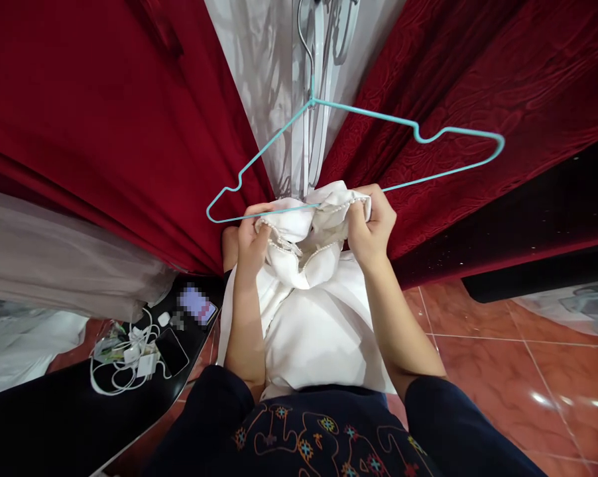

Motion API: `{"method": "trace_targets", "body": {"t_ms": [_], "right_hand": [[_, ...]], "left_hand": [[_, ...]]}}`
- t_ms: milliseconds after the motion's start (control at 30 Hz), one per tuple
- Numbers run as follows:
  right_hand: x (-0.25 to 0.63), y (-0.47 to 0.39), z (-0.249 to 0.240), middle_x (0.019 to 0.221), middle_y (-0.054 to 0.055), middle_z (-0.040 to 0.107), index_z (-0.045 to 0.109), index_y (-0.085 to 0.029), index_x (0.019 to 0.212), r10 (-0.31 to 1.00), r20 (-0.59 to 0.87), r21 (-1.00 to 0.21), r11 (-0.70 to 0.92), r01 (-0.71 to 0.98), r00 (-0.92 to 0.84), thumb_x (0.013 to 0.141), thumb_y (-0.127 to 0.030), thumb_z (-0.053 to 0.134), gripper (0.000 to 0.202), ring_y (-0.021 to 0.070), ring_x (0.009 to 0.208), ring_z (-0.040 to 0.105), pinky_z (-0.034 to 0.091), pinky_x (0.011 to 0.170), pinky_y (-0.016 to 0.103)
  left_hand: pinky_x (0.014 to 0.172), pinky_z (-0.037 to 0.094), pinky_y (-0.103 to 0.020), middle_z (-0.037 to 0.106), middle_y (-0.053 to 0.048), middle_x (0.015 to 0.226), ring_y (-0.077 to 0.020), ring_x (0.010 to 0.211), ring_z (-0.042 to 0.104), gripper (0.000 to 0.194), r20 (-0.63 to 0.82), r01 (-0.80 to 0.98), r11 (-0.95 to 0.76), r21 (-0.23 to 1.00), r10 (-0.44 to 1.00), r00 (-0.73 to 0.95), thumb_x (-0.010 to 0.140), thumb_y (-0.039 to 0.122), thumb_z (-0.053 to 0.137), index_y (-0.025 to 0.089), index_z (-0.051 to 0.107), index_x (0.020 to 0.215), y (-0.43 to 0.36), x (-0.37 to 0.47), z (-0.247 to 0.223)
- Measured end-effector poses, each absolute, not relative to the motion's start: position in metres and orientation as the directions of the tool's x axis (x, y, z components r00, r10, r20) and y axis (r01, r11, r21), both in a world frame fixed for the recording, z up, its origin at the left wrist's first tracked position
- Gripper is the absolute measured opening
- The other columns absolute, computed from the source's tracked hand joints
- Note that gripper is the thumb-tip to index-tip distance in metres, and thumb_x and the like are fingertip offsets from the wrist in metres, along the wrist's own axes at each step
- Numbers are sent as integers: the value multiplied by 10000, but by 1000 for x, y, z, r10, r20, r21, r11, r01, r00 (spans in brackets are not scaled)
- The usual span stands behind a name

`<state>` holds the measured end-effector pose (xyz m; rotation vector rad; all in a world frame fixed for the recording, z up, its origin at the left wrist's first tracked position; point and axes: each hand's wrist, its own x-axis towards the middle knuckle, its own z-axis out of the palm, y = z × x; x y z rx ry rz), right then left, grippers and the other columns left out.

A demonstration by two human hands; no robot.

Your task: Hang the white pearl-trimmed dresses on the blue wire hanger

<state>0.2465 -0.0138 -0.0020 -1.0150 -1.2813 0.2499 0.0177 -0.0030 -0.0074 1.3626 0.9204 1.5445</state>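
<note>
A white garment (323, 324) with a beaded edge hangs down in front of my body. My left hand (254, 232) grips one side of its beaded opening, thumb over the edge. On the other side, my right hand (371, 225) pinches the same edge between thumb and fingers. A light-blue wire hanger (363, 112) hangs in front of me, its hook up among white straps. Its bottom bar runs across the top of the garment and passes by both hands; whether the fingers also touch the bar is hard to make out.
Dark red drapes (105, 99) hang at left and right, with pale sheer cloth (259, 53) between them. A black bench (40, 411) at lower left bears white cables (130, 358), a dark phone (172, 351) and a lit phone (197, 305). Reddish floor tiles (482, 371) show at right.
</note>
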Motion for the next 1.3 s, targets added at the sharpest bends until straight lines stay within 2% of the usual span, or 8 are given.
{"method": "trace_targets", "body": {"t_ms": [133,333,633,800,933,1100,1200,1300], "right_hand": [[256,-14,0,712,-33,572,667,-225,897,672,681,-721,548,424,289,1034,-447,598,269,97,604,479,381,578,248],[251,-14,4,723,-39,574,634,-225,888,680,682,-717,548,430,270,1003,-380,618,194,93,612,481,380,595,247],[245,-16,5,725,-37,545,601,-222,867,721,636,-761,528,377,275,1011,-431,617,254,97,626,463,368,604,257],[238,-14,6,740,-34,520,578,-216,854,733,617,-784,539,308,287,1024,-525,611,355,95,651,460,376,617,261],[239,-11,7,734,-40,488,555,-215,845,775,568,-822,515,244,278,1018,-605,606,430,90,658,441,372,626,259],[241,-7,4,747,-42,504,565,-217,865,802,536,-843,495,209,264,999,-615,617,422,88,672,457,406,650,256],[237,-6,2,747,-36,510,568,-224,866,791,549,-835,509,208,270,998,-602,616,403,99,672,461,408,644,261],[233,-7,2,749,-33,513,572,-228,871,784,559,-829,517,213,270,1006,-571,608,371,103,672,461,405,643,263]], "left_hand": [[753,495,-251,676,11,825,-151,768,632,274,288,37,-291,956,909,-301,772,390,823,209,663,900,11,-26,-23],[628,391,-226,598,47,720,-104,632,525,181,333,170,-292,941,724,-604,692,155,588,192,611,868,20,-73,-7],[533,271,-249,565,60,820,-49,555,415,305,625,207,-611,764,624,-469,796,-16,755,218,642,954,38,-46,75],[565,331,-250,580,41,848,-62,619,440,320,642,145,-628,765,722,-259,813,176,929,230,716,1045,19,-6,90],[612,413,-269,659,12,824,-89,628,529,205,595,48,-597,800,784,-178,912,357,878,218,761,1009,-7,5,85],[570,454,-280,769,-67,770,-139,592,647,406,229,13,-231,973,969,88,1019,552,714,173,789,894,-32,1,57],[678,590,-350,834,-178,1057,-245,790,782,628,-13,7,12,1000,966,256,928,757,716,157,805,1091,-27,11,32],[1011,626,-461,691,-165,1514,-295,1212,772,705,78,-191,-50,980,986,145,937,852,606,254,698,1299,-17,32,17]]}}
